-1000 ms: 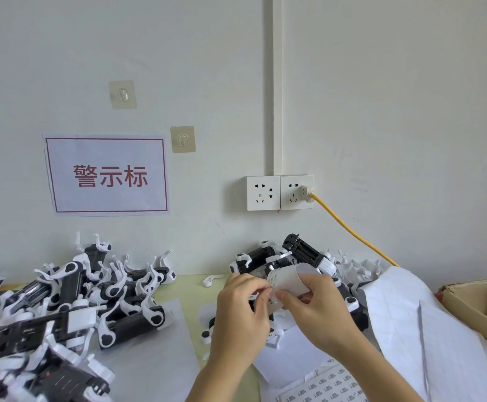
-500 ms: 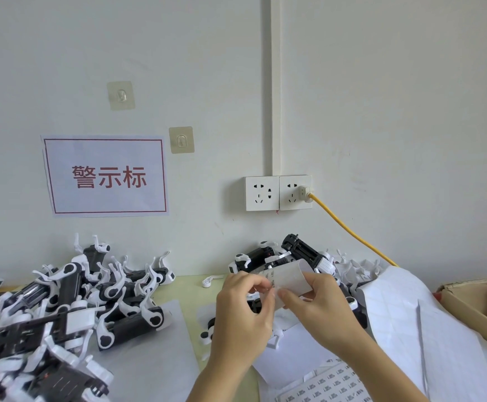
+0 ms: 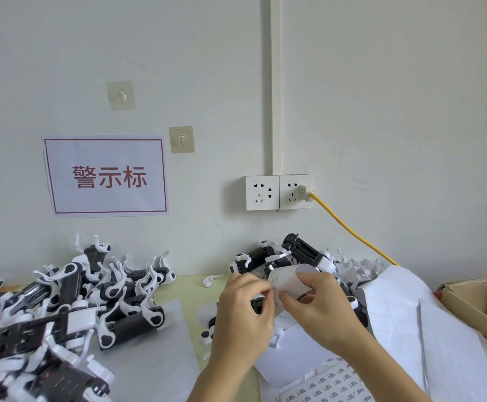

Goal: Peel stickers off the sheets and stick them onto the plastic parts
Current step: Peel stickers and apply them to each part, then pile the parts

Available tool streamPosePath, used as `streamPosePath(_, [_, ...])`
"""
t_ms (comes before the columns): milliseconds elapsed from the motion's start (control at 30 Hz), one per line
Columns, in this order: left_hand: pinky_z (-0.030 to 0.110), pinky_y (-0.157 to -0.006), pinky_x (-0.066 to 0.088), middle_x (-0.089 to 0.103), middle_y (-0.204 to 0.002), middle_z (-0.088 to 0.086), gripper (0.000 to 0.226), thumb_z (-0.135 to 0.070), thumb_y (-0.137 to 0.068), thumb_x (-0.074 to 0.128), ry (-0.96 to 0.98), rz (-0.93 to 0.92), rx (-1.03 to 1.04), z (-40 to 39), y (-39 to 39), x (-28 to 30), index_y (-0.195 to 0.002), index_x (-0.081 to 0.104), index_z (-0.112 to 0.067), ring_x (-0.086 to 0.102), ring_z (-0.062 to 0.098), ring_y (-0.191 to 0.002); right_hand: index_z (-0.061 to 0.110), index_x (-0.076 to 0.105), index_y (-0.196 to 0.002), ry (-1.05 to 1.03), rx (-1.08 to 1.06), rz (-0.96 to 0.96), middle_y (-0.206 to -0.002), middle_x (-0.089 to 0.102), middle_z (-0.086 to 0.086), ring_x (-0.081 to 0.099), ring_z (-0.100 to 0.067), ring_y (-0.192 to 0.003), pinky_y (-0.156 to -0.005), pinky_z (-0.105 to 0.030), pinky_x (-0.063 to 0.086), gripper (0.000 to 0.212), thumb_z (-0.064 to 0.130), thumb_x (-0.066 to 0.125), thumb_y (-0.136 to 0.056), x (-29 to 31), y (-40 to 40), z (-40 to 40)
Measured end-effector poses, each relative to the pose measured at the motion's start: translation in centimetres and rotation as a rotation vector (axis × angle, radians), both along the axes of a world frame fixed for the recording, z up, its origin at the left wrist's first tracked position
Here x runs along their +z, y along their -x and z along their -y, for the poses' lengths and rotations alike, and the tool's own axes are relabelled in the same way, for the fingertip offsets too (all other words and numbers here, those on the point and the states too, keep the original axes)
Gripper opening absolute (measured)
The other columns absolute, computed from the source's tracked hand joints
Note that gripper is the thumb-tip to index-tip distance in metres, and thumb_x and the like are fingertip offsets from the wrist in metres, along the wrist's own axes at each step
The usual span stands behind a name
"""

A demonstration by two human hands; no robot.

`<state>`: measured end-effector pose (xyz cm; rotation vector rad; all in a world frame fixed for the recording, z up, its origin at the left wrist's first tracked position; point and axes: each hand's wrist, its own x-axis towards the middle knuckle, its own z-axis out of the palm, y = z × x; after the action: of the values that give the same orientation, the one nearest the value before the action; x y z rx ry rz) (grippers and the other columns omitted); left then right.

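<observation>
A small curled white sticker sheet (image 3: 287, 278) is held up at the centre of the table. My right hand (image 3: 320, 309) grips it from the right, thumb under and fingers over. My left hand (image 3: 245, 309) pinches at its left edge with thumb and forefinger. A black plastic part (image 3: 258, 304) shows only partly between and under the hands. Black-and-white plastic parts lie in a big pile at left (image 3: 71, 309) and a smaller pile behind the hands (image 3: 294, 253). A printed sticker sheet (image 3: 329, 384) lies at the bottom edge.
Large white backing sheets (image 3: 404, 320) drape over the right side. A cardboard box (image 3: 474, 303) stands at far right. A yellow cable (image 3: 352, 230) runs from the wall socket (image 3: 278, 192) down behind the sheets. Grey paper (image 3: 149, 367) lies under the left pile.
Both hands have stayed at the same spot. The curled sheet has turned slightly in my right hand, and my left fingers have worked along its left edge.
</observation>
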<state>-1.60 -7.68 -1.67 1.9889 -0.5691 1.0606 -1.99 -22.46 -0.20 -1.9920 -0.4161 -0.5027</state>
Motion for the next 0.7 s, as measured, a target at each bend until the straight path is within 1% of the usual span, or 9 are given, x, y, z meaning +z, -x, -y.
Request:
streamPosePath(133, [0.012,-0.07,0.041,0.064,-0.074,-0.013,0.021,0.003,-0.083,0.07,0.076,-0.066,-0.029,0.1,0.1,-0.1,-0.073,0.069,-0.015,0.058,0.007,-0.081,0.01,0.047,-0.056,-0.015,0.037,-0.017,-0.048,0.032,0.006,0.028,-0.009,-0.044,-0.045,-0.017,0.024,0.036,0.01,0.066,-0.088,0.2,0.1,0.4])
streamPosePath(200, [0.013,-0.066,0.041,0.064,-0.074,-0.013,0.022,0.001,-0.085,0.068,0.138,-0.123,-0.046,0.3,0.2,-0.2,-0.073,0.068,-0.017,0.06,0.009,-0.08,-0.001,0.059,-0.068,-0.025,0.065,-0.049,-0.05,0.047,-0.009,0.032,-0.012,-0.046,-0.047,-0.023,0.028,0.023,0.01,0.064,-0.088,0.4,0.4,0.5])
streamPosePath(233, [0.015,-0.065,0.041,0.065,-0.074,-0.012,0.021,0.0,-0.085,0.068,0.174,-0.152,-0.051,0.3,0.2,-0.2,-0.073,0.068,-0.018,0.06,0.01,-0.078,0.0,0.064,-0.072,-0.033,0.077,-0.065,-0.056,0.056,-0.016,0.036,-0.013,-0.047,-0.049,-0.024,0.03,0.018,0.009,0.063,-0.087,0.6,0.6,0.4])
streamPosePath(300, [0.016,-0.063,0.042,0.066,-0.074,-0.009,0.021,-0.002,-0.086,0.068,0.255,-0.202,-0.046,0.5,0.2,-0.2,-0.074,0.069,-0.018,0.062,0.01,-0.074,0.011,0.072,-0.07,-0.059,0.084,-0.075,-0.061,0.068,-0.005,0.049,-0.008,-0.047,-0.049,-0.019,0.038,0.021,0.002,0.062,-0.087,0.9,0.9,0.5])
streamPosePath(400, [0.013,-0.063,0.043,0.068,-0.071,-0.01,0.021,-0.001,-0.086,0.068,0.397,-0.251,-0.018,0.4,0.2,0.1,-0.074,0.07,-0.017,0.063,0.007,-0.074,0.019,0.074,-0.076,-0.062,0.013,-0.108,-0.076,0.076,0.01,0.069,-0.004,-0.067,-0.059,-0.013,0.049,0.023,0.001,0.064,-0.087,1.1,0.9,1.1])
streamPosePath(500, [0.012,-0.064,0.044,0.069,-0.07,-0.008,0.021,-0.001,-0.087,0.067,0.549,-0.3,0.004,0.1,0.1,0.3,-0.074,0.07,-0.017,0.062,0.005,-0.072,0.018,0.074,-0.083,-0.064,-0.086,-0.113,-0.077,0.076,0.016,0.069,-0.002,-0.071,-0.06,-0.017,0.049,0.013,0.008,0.068,-0.088,1.1,0.5,2.4])
streamPosePath(567, [0.011,-0.065,0.044,0.069,-0.07,-0.005,0.02,-0.003,-0.088,0.067,0.618,-0.317,0.028,-0.1,-0.1,0.3,-0.074,0.07,-0.016,0.061,0.003,-0.071,0.015,0.074,-0.084,-0.113,-0.117,-0.126,-0.075,0.076,0.011,0.07,-0.005,-0.069,-0.059,-0.015,0.049,0.01,0.008,0.069,-0.088,1.4,0.4,3.5])
streamPosePath(633, [0.01,-0.064,0.043,0.069,-0.07,-0.004,0.02,-0.004,-0.088,0.067,0.664,-0.329,0.039,-0.2,-0.2,0.3,-0.073,0.07,-0.016,0.06,0.001,-0.069,0.013,0.074,-0.087,-0.151,-0.136,-0.165,-0.077,0.077,0.002,0.072,-0.019,-0.076,-0.066,-0.026,0.057,0.008,0.007,0.069,-0.088,1.6,0.5,4.6])
streamPosePath(700, [0.008,-0.063,0.043,0.069,-0.068,-0.004,0.021,-0.005,-0.089,0.067,0.697,-0.343,0.041,-0.3,-0.2,0.3,-0.072,0.07,-0.017,0.059,0.001,-0.068,0.013,0.07,-0.096,-0.14,-0.131,-0.223,-0.079,0.077,-0.005,0.072,-0.031,-0.081,-0.079,-0.046,0.057,0.012,0.003,0.067,-0.089,1.6,0.6,5.3])
